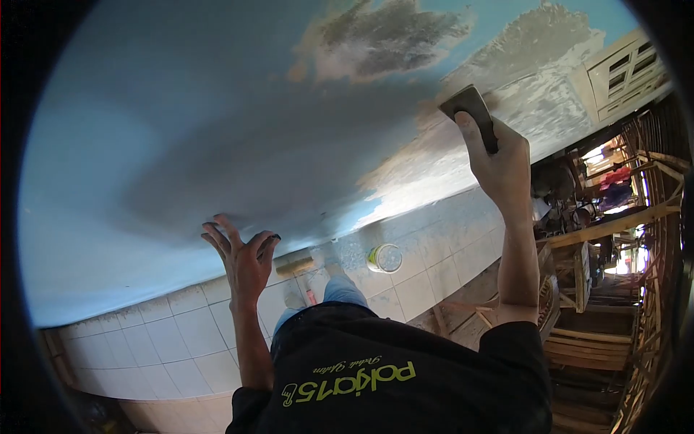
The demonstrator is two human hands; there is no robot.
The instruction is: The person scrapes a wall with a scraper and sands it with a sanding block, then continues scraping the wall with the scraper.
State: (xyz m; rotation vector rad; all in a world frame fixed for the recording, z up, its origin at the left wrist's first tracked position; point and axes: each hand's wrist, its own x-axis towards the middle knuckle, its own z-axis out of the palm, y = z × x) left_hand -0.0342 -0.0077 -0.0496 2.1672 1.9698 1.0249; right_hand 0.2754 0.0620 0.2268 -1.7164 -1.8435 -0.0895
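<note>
My right hand (502, 159) is closed around a flat, dark putty scraper (471, 114), thumb along its face. The scraper is against or just off the wall (181, 108), beside a patch of grey and whitish filler (531, 90). Lower down on the left, my left hand (246, 257) has its fingers spread, with the tips close to the blue paint. Something small and dark shows at its thumb tip; I cannot make out what it is. Another rough grey patch (394, 36) lies higher on the wall.
On the tiled floor (184, 329) by my feet stands a white bucket (387, 258) with a green label. A yellowish-brown block (295, 265) is near the wall's foot. Vent openings (629, 69) sit at the right. Wooden furniture (585, 343) and clutter line the right side.
</note>
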